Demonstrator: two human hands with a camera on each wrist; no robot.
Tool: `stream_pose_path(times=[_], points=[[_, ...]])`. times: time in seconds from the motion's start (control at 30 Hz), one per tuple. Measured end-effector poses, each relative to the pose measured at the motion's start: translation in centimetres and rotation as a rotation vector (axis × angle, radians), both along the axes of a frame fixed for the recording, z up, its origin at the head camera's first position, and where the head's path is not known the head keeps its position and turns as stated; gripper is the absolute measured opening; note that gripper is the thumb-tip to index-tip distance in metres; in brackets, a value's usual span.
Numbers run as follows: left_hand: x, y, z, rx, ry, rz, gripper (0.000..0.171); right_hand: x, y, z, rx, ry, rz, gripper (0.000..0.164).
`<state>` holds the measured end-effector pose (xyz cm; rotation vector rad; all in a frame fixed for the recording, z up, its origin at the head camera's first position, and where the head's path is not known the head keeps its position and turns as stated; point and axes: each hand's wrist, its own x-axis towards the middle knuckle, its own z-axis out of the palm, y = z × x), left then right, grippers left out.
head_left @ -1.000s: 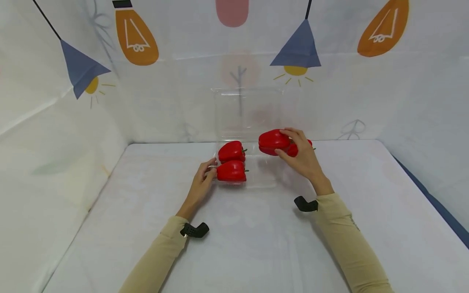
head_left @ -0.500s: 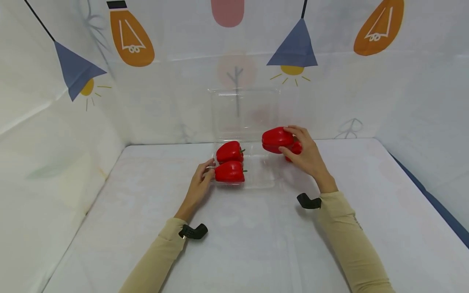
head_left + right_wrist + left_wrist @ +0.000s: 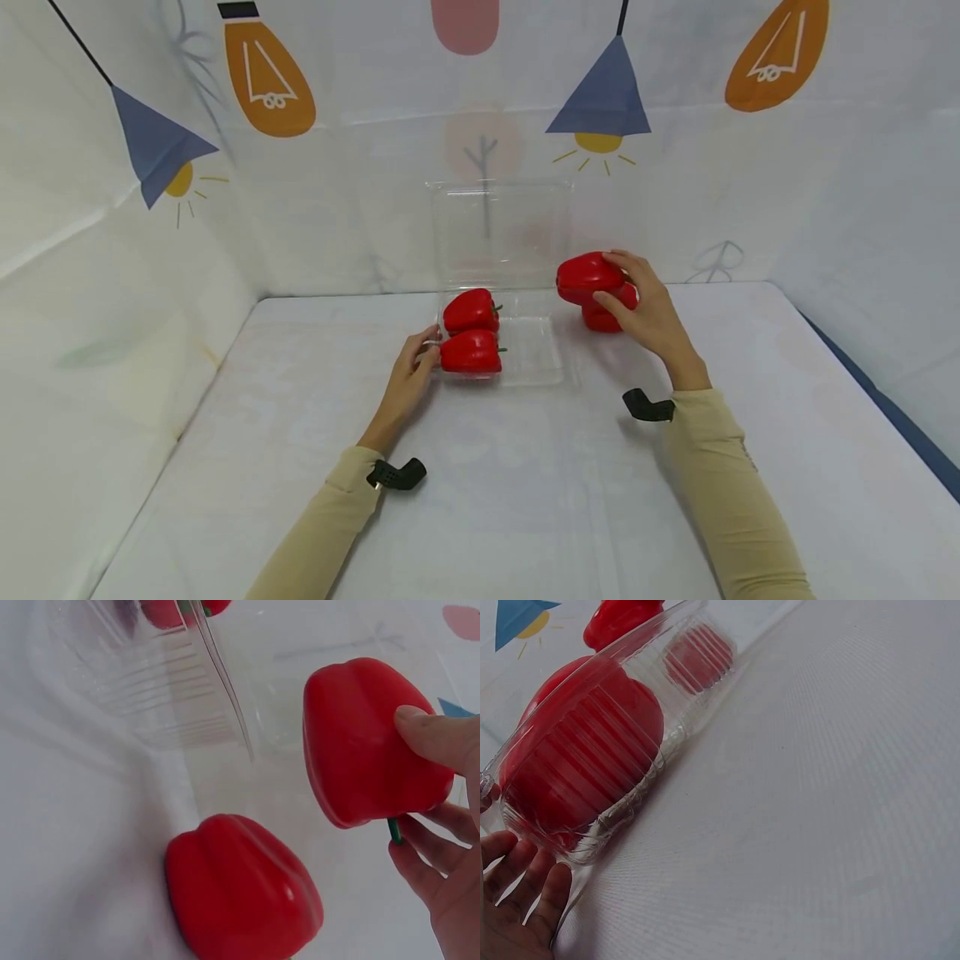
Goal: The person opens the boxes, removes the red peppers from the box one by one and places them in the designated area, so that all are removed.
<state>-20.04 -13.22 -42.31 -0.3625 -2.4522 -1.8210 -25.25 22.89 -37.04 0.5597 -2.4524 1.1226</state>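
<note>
My right hand point(image 3: 648, 312) grips a red bell pepper point(image 3: 585, 277), thumb on one side and fingers on the other. In the right wrist view the held pepper point(image 3: 367, 742) is raised, its green stem toward the palm. Below it a second red pepper point(image 3: 240, 889) lies beside the clear plastic container point(image 3: 536, 350). Two more red peppers, a rear one point(image 3: 470, 311) and a front one point(image 3: 471, 352), lie in the container's left half. At its left end rests my left hand point(image 3: 412, 375), fingertips point(image 3: 555, 885) extended against the ribbed wall.
The container's clear lid point(image 3: 498, 233) stands raised at the back, near the patterned white wall cloth point(image 3: 352, 208). A white cloth point(image 3: 495, 483) covers the table. Black wrist cameras are worn on both sleeves, such as the left camera point(image 3: 397, 473).
My right hand has carried its pepper to the right, so more of the loose pepper below shows. The left hand keeps its place at the container's end. The head view has shifted slightly.
</note>
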Motion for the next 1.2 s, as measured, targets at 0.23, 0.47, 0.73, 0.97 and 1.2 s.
stream_pose_path(times=[0.23,0.47,0.73,0.97,1.2], points=[[0.0,0.0,0.0,-0.02,0.002,0.014,0.043,-0.3,0.8,-0.2,0.003,0.025,0.01,0.061],[0.0,0.1,0.1,-0.015,-0.003,0.017,0.043,-0.7,1.4,-0.2,-0.019,0.048,0.015,0.06],[-0.1,0.1,0.0,-0.005,-0.018,0.019,0.043,-0.5,2.5,0.1,-0.034,0.029,-0.028,0.062],[-0.1,0.1,0.0,-0.018,-0.019,0.015,0.044,1.6,1.8,2.5,-0.039,0.024,-0.038,0.058],[-1.3,-0.3,-1.9,-0.009,-0.009,0.017,0.043,2.1,2.4,3.0,-0.047,0.012,-0.05,0.058]])
